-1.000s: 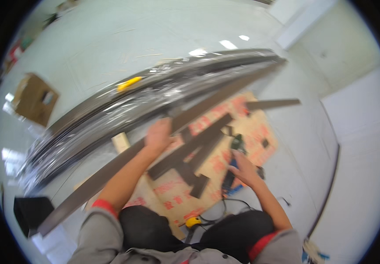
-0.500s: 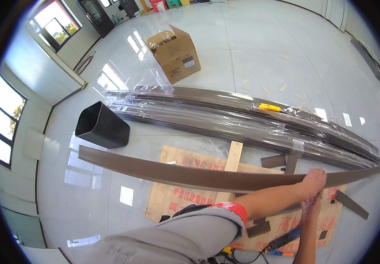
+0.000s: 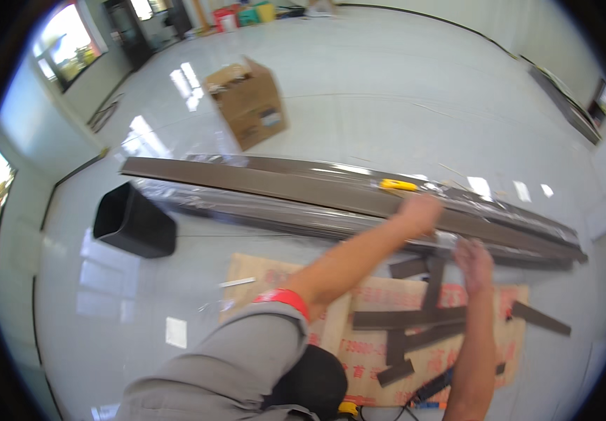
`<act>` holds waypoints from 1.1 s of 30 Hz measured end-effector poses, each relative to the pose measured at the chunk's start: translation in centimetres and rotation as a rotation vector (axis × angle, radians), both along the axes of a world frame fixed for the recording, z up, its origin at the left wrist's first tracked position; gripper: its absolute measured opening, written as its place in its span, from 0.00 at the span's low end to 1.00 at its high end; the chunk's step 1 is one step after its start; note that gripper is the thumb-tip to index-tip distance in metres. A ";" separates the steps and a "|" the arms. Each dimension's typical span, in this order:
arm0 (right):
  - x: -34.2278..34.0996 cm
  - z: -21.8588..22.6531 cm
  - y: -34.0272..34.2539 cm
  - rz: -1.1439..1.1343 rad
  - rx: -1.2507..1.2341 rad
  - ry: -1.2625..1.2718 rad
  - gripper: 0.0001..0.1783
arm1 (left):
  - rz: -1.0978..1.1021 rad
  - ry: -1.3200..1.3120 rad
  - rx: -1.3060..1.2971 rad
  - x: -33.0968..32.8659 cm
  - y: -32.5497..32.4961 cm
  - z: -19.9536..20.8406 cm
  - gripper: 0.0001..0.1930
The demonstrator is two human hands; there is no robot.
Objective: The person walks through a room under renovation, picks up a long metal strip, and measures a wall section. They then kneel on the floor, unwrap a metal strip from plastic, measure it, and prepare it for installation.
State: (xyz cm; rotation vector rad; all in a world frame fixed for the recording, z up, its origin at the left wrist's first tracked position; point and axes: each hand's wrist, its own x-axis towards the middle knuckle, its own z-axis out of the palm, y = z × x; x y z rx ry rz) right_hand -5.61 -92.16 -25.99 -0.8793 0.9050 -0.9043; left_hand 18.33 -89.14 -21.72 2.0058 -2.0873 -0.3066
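Observation:
A long brown trim strip [image 3: 303, 190] lies over or just above the plastic-wrapped bundle of similar strips [image 3: 268, 223]; I cannot tell whether they touch. My left hand [image 3: 420, 215] is closed on the strip right of its middle, with the fingers partly hidden. At the strip's near edge, to the right, my right hand [image 3: 474, 265] is blurred. Its fingertips are close to the edge, but their grip is unclear. Beyond my left hand, a yellow utility knife [image 3: 398, 184] rests on the bundle.
Short brown offcuts [image 3: 408, 319] lie on a printed wooden board [image 3: 366, 358] near me, beside a dark power tool [image 3: 435, 384]. A black square tube [image 3: 138, 224] stands at the left. Farther off is an open cardboard box [image 3: 247, 105]. A loose brown piece [image 3: 542, 319] lies at right.
Both hands have moved away from me and left, and the long strip has gone from over the board to over the wrapped bundle. More offcuts now show. The view has shifted.

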 end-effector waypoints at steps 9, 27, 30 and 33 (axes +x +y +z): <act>-13.2 2.5 14.8 0.304 0.139 0.608 0.23 | 0.073 0.059 0.082 4.7 1.1 -9.6 0.26; -33.1 -8.9 27.3 -0.465 0.032 0.844 0.16 | -0.206 -0.186 -0.378 -3.8 1.0 7.5 0.30; -35.4 -10.0 27.0 -0.559 -0.062 0.961 0.16 | -0.154 -0.055 -0.098 -6.2 7.0 6.4 0.31; -36.6 -10.3 26.5 -0.435 -0.112 1.184 0.19 | -0.100 0.088 0.091 -6.1 12.5 0.8 0.35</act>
